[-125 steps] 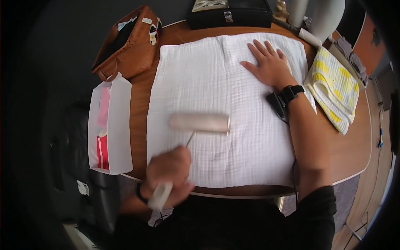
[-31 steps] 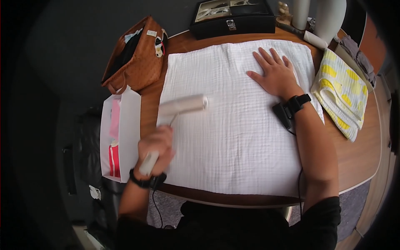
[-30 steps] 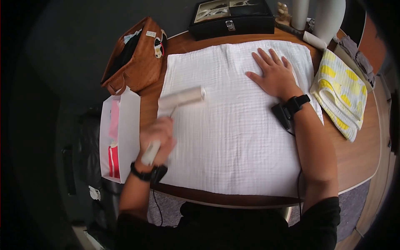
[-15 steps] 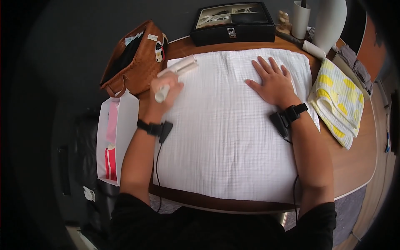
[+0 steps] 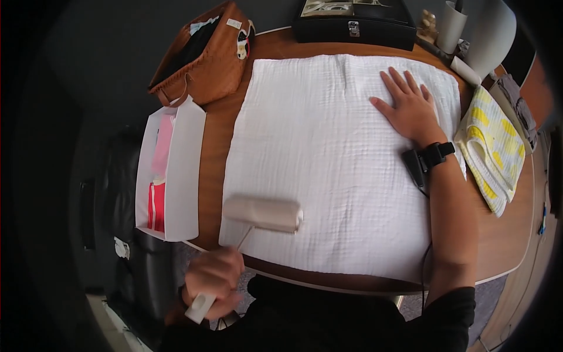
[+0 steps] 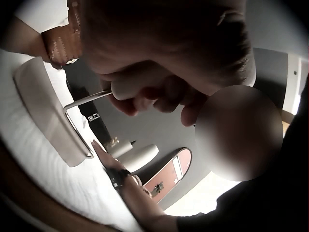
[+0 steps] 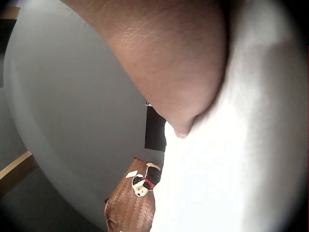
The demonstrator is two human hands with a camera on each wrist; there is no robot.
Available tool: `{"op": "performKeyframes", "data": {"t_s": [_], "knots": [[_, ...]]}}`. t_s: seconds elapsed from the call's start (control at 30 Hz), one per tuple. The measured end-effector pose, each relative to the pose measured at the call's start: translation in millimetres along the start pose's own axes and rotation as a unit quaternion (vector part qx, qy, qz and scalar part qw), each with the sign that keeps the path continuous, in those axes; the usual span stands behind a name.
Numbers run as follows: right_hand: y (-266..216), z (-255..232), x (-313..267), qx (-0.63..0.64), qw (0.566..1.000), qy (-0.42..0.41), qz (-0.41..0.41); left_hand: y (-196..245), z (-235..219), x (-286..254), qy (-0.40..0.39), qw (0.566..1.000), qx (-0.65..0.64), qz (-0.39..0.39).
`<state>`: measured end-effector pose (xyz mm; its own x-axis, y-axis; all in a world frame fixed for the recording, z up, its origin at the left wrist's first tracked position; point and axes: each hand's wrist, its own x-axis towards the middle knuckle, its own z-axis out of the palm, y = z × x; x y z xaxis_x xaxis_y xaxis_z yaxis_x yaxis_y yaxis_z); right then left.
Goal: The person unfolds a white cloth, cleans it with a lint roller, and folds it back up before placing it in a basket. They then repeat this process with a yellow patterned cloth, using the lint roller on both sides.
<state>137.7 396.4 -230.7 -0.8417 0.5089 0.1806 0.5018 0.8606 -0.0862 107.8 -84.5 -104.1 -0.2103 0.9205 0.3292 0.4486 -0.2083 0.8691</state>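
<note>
A white cloth (image 5: 328, 152) lies spread on the wooden table, lightly wrinkled. The left hand (image 5: 214, 280) grips the pale handle of a lint roller (image 5: 264, 213), whose wide cylinder is over the cloth's near left part. In the left wrist view the roller (image 6: 48, 111) appears against the cloth, its wire arm running up to the fist (image 6: 164, 53). At the cloth's far right, the right hand (image 5: 410, 110) rests flat with spread fingers. The right wrist view shows this hand (image 7: 169, 58) close up on the cloth (image 7: 207, 179).
Left of the cloth are a brown woven basket (image 5: 214, 73) and a white box (image 5: 185, 176) with pink and red items. A black case (image 5: 352, 28) stands behind. On the right lie a folded yellow-and-white cloth (image 5: 495, 149) and a small white roll (image 5: 466, 71), near a white vase (image 5: 492, 38).
The left hand and roller have moved from the cloth's far left corner toward its near left edge. The right hand keeps its place on the cloth; the head view has shifted slightly.
</note>
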Motion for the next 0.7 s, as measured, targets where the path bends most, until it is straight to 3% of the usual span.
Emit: {"op": "performKeyframes", "data": {"t_s": [0.17,0.27,0.33,0.43,0.57,0.7], "knots": [[0.6,3.2,-0.4,-0.015,1.0,0.004,0.004,12.7,7.6,-11.5,0.005,0.999,-0.023,-0.023],[2.9,6.8,2.5,-0.027,0.999,0.017,-0.005,-3.2,-0.8,2.5,-0.013,1.0,0.012,-0.015],[5.3,11.2,3.3,-0.037,0.999,0.024,-0.013,-31.5,-4.8,7.9,0.034,0.998,0.03,0.039],[5.7,15.2,1.3,-0.041,0.999,0.031,-0.016,-45.1,-14.8,26.6,0.067,0.997,0.033,0.034],[8.3,18.9,4.1,-0.05,0.997,0.047,-0.024,-26.2,-8.3,11.7,0.033,0.999,0.018,0.035],[11.5,23.7,6.5,-0.063,0.996,0.057,-0.028,17.2,-15.1,-13.8,-0.037,0.995,-0.07,-0.067]]}}
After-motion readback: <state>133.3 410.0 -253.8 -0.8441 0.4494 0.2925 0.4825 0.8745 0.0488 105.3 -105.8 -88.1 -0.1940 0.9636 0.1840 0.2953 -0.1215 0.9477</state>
